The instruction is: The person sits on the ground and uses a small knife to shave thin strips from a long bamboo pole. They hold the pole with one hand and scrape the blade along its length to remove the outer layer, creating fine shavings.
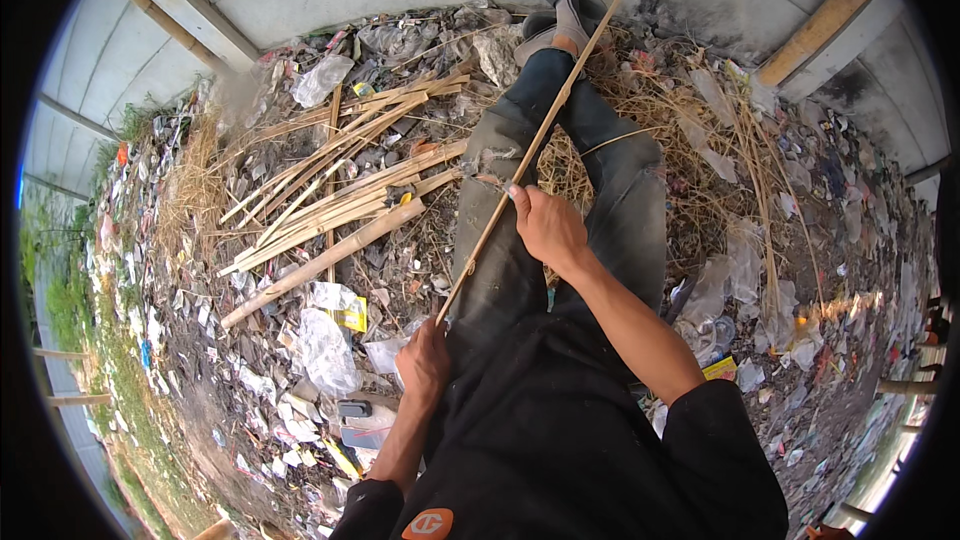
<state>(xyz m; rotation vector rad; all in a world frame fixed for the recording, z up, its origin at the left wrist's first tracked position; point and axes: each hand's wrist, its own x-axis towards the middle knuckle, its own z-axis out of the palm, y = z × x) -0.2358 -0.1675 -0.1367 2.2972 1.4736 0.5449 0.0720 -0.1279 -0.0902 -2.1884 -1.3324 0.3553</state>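
Fingers of the left hand [424,360] clasp a slender stick [543,135] at its seven-o'clock end; the right hand [552,227] grips near its middle, toward one o'clock.

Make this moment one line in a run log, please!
Left hand: grips stick by near end | right hand: holds stick near middle | stick: slanted over legs | strips: left of legs
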